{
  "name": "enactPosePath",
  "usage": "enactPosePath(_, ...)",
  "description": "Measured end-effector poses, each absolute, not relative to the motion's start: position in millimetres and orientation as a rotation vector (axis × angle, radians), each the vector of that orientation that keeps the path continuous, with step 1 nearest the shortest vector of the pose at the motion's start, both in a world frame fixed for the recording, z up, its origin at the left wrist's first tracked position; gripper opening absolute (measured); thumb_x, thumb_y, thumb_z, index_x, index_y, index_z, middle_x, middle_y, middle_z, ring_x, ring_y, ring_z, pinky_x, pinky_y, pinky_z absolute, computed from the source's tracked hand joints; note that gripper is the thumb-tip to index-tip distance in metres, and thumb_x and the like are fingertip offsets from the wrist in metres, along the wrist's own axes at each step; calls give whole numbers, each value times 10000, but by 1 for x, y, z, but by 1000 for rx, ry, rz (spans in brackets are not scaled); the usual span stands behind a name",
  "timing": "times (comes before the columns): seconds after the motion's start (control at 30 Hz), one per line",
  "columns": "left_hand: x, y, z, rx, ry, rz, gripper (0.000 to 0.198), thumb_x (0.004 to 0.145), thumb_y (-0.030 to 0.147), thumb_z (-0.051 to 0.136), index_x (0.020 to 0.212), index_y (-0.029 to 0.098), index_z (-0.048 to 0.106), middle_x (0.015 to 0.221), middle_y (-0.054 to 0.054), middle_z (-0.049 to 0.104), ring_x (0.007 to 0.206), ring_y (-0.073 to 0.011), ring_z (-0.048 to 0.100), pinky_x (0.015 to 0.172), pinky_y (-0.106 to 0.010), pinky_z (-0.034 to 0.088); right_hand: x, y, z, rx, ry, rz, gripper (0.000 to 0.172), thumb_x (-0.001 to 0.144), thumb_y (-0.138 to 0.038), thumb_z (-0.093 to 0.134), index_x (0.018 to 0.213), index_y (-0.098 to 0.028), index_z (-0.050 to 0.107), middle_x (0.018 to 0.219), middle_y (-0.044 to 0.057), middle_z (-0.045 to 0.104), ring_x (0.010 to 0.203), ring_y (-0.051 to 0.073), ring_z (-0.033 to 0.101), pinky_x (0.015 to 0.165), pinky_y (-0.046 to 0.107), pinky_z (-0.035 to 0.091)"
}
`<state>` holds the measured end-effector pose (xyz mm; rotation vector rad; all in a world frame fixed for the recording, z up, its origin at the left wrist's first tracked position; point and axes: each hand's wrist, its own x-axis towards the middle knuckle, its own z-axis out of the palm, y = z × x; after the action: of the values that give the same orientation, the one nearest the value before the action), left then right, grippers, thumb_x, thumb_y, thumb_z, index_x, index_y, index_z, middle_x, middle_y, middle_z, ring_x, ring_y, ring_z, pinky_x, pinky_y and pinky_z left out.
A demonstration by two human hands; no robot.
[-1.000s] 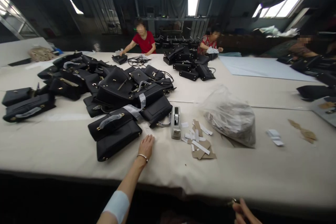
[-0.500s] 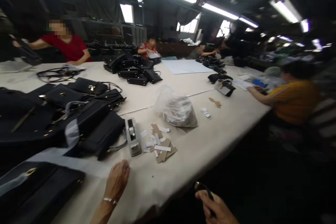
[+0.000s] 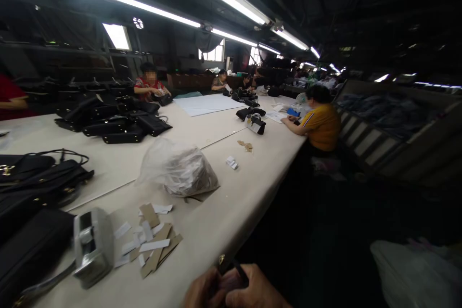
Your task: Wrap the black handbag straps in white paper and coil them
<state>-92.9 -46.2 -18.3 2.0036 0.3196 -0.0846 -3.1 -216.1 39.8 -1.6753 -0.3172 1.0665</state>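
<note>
My two hands meet at the bottom edge, just off the table's near edge. My right hand (image 3: pixel 260 291) is closed round a small dark piece with a gold-coloured tip (image 3: pixel 231 264). My left hand (image 3: pixel 200 291) is curled against the same piece from the left. Its fingers are only partly in view. Nearest on the cream table (image 3: pixel 224 211) are a scatter of white and brown paper slips (image 3: pixel 151 243) and a grey tape dispenser (image 3: pixel 88 245).
Black handbags (image 3: pixel 32 187) lie at the left, and more are stacked farther back (image 3: pixel 111 120). A filled clear plastic bag (image 3: pixel 178 168) sits mid-table. A person in yellow (image 3: pixel 319 122) sits at the right side, others beyond. A pale bag (image 3: pixel 415 269) lies on the dark floor.
The view has swung right along the table. My left hand has left the tabletop and joined my right hand on the small dark piece.
</note>
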Motion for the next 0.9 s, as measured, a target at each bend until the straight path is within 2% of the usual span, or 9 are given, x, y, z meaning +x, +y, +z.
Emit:
enactPosePath(0.07,-73,-64,-14,2008,320,-81,228,735,409,612,681,205,524,652,30,549,646,-148,470,604,-241,357,12,-234,42,-1713,-307,1035,365,619,-380,806,887,-141,740,818,33,705,860,237,643,771,306,481)
enactPosePath(0.2,-46,-95,-10,2005,311,-171,195,693,342,619,654,205,485,623,43,489,626,-138,429,585,-250,306,43,-263,36,-1777,-313,940,195,649,-322,764,698,-140,717,637,-7,636,692,171,597,662,256,449)
enactPosePath(0.33,-32,-121,2,1918,331,-172,153,703,288,578,648,203,464,609,49,430,610,-127,395,557,-257,278,67,-284,41,-1727,-364,1009,103,673,-222,685,724,-146,731,604,-20,606,626,130,549,604,227,420)
enactPosePath(0.47,-24,-145,27,1790,435,-157,203,681,273,583,593,203,413,562,60,363,568,-107,331,505,-253,238,82,-300,55,-1743,-373,1055,150,704,-289,704,739,-144,689,614,-27,582,580,107,491,561,220,385)
enactPosePath(0.67,-14,-159,49,1450,450,-82,297,746,426,666,669,170,535,578,45,496,540,-94,386,506,-226,294,105,-308,73,-1749,-600,1033,386,781,-528,673,722,-155,595,656,-22,551,627,125,472,613,245,382)
enactPosePath(0.8,-16,-157,53,1272,446,-32,346,710,453,742,728,159,560,609,45,517,544,-82,392,519,-213,308,118,-307,89,-1849,-725,1022,453,804,-595,625,680,-163,569,636,-20,527,608,124,446,590,253,352)
enactPosePath(0.9,-19,-150,50,1227,458,14,403,708,509,752,716,140,591,590,42,500,539,-75,373,514,-211,285,125,-308,108,-1913,-869,1031,476,833,-627,581,727,-164,601,666,-11,548,627,130,458,588,252,341)
